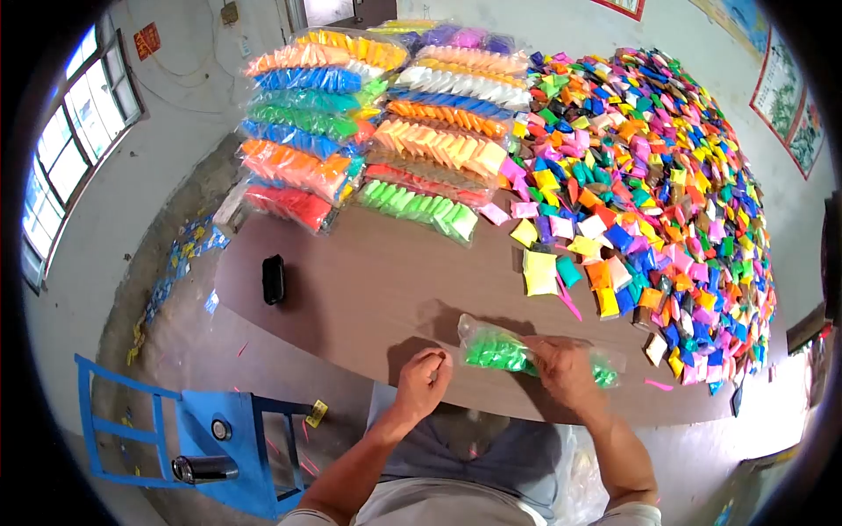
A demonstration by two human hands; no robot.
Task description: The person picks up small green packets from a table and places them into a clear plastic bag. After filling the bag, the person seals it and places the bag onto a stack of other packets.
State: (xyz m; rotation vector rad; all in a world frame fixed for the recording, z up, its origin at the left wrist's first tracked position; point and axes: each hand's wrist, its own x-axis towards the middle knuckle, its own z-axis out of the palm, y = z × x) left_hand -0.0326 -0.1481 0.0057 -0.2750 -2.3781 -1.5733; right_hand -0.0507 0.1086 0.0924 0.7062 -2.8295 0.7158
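Note:
Near the front edge of the brown table lies a clear plastic bag with several bright green packets inside. Across its right half rests my right hand, its fingers closed on the bag and covering part of the packets. My left hand is curled closed just left of the bag, apart from it; whatever its fingers may hold is hidden. Beyond the bag a larger pale yellow packet lies beside a teal packet and a thin pink strip.
Two stacks of filled clear bags, the left stack and the right stack, stand at the back. A big heap of mixed coloured packets covers the right side. A black case lies left; a blue chair holds a dark bottle.

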